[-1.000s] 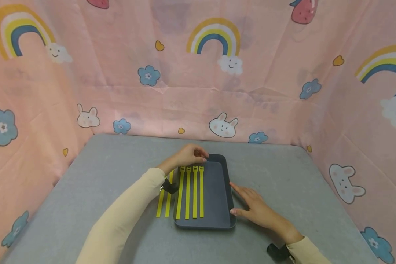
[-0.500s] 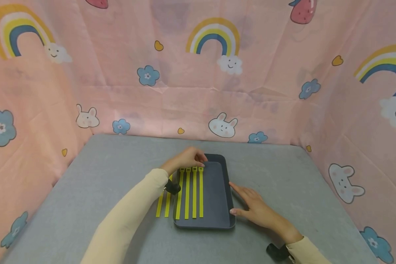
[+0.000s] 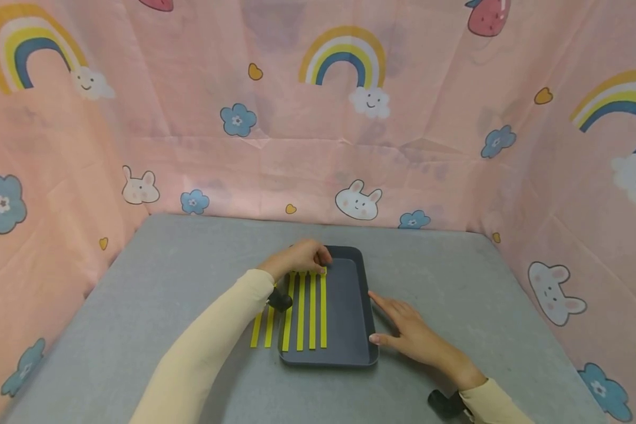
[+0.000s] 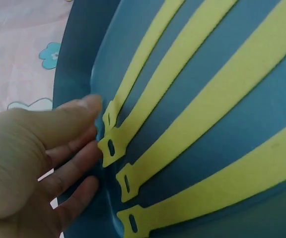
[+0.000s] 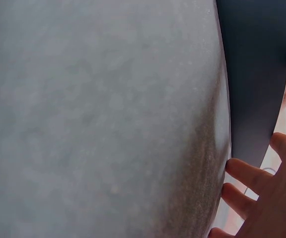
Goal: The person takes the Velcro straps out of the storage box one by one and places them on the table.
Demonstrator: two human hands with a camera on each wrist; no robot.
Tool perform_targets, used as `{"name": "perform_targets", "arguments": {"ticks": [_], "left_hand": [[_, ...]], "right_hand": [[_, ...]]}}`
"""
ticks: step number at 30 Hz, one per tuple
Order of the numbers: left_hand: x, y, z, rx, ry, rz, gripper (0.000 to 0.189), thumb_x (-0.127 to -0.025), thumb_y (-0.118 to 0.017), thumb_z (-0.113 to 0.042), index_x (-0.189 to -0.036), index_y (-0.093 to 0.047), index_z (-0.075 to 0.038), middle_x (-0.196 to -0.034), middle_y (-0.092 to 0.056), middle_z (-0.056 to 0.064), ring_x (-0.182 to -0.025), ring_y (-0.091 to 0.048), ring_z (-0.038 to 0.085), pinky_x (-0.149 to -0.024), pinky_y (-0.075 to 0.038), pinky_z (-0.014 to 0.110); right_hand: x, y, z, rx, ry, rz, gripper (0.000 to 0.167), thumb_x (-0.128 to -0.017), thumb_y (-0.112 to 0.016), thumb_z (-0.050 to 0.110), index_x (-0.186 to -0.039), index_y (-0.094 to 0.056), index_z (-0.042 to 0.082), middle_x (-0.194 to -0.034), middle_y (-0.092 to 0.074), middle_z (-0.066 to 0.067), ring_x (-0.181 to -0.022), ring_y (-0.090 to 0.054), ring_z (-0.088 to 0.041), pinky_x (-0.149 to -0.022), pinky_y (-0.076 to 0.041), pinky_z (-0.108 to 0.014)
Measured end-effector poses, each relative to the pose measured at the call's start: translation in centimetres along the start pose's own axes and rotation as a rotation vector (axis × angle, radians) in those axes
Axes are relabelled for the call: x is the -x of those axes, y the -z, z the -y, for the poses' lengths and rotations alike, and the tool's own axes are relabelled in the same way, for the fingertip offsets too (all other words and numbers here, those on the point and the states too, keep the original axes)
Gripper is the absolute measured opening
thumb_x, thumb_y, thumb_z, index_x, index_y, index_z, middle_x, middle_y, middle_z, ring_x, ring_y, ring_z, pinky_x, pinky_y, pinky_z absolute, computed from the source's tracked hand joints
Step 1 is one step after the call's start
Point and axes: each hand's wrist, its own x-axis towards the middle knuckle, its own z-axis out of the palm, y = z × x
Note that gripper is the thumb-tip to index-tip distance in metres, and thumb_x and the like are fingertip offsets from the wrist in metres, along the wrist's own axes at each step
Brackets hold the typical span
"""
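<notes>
Several yellow hook-and-loop cable ties with slotted heads lie lengthwise in the left half of a dark grey tray (image 3: 350, 318). My left hand (image 3: 299, 257) is over the tray's far end. In the left wrist view, its thumb and forefinger pinch the slotted head of the rightmost cable tie (image 4: 143, 54), while the other fingers curl near the end wall. My right hand (image 3: 413, 333) rests at the tray's right side, fingers spread, with fingertips and thumb against the rim. Its wrist view shows the tray's outer wall (image 5: 254, 74) beside those fingers.
Two more yellow cable ties (image 3: 262, 330) lie on the grey tabletop (image 3: 201, 259) left of the tray, partly hidden by the left wrist and its black camera (image 3: 280, 301). A pink patterned curtain (image 3: 429, 129) encloses the table's back and sides.
My left hand has come slightly nearer along the tray, its thumb and fingers moving onto the rightmost cable tie's head. The right hand and tray have stayed put.
</notes>
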Motion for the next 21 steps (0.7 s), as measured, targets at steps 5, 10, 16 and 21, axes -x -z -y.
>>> {"name": "perform_targets", "arguments": {"ticks": [5,10,16,21], "left_hand": [[-0.07,-0.16,-0.27,-0.061,0.023,-0.003,0.030,-0.088,-0.075,-0.013,-0.118,-0.072,-0.010,-0.113,-0.072,0.006,-0.104,-0.067,0.020,-0.090,-0.055,0.032],[0.00,-0.24,-0.64,-0.115,0.053,-0.008,0.032,-0.086,-0.078,-0.014,-0.117,-0.072,-0.011,-0.115,-0.072,0.005,-0.107,-0.067,0.020,-0.092,-0.055,0.034],[0.17,-0.24,-0.87,-0.137,0.059,-0.011,0.032,-0.086,-0.078,-0.014,-0.118,-0.072,-0.010,-0.115,-0.072,0.006,-0.108,-0.067,0.021,-0.093,-0.054,0.034],[0.18,-0.35,-0.84,-0.144,0.047,-0.017,0.030,-0.086,-0.078,-0.014,-0.115,-0.073,-0.011,-0.113,-0.072,0.005,-0.106,-0.067,0.020,-0.091,-0.055,0.033]], "right_hand": [[-0.05,0.04,-0.05,0.002,0.006,0.003,0.084,-0.090,-0.062,0.059,-0.158,-0.021,0.031,-0.155,-0.042,-0.013,-0.141,-0.039,-0.044,-0.106,-0.029,-0.071],[-0.06,0.08,-0.06,-0.003,0.000,0.014,0.085,-0.090,-0.061,0.059,-0.159,-0.020,0.031,-0.155,-0.041,-0.013,-0.141,-0.038,-0.045,-0.107,-0.028,-0.072],[-0.06,0.07,-0.02,0.000,0.001,0.012,0.085,-0.089,-0.062,0.058,-0.158,-0.021,0.031,-0.154,-0.043,-0.015,-0.140,-0.039,-0.045,-0.106,-0.029,-0.071],[-0.05,0.00,-0.09,-0.003,0.007,0.002,0.085,-0.089,-0.063,0.057,-0.158,-0.022,0.030,-0.154,-0.043,-0.013,-0.140,-0.039,-0.045,-0.107,-0.029,-0.071]]}}
